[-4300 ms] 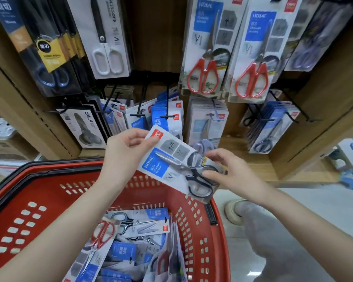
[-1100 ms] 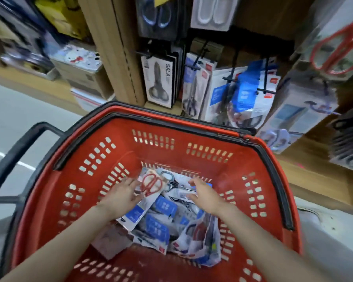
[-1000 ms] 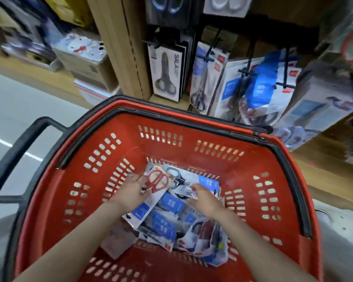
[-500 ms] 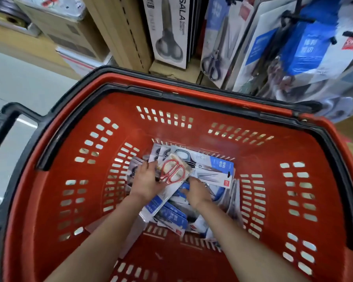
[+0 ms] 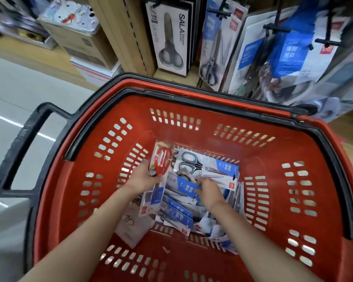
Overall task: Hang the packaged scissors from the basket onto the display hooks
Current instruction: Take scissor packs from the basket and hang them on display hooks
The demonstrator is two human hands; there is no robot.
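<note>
Basket (image 5: 212, 110), frame centre: packaged scissors (image 5: 208, 165) piled inside. Display hooks (image 5: 275, 29) behind, upper right. Cartons (image 5: 77, 43) beside them, upper left.

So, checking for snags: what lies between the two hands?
Head view: a blue-labelled scissors pack lies between the left hand, which grips a red-handled pack, and the right hand.

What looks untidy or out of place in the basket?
Nothing looks damaged. The scissors packs lie jumbled on the floor of the red basket, overlapping askew. The left hand grips a red-handled pack, tipped up above the pile; the right hand rests on a blue-labelled pack.
</note>
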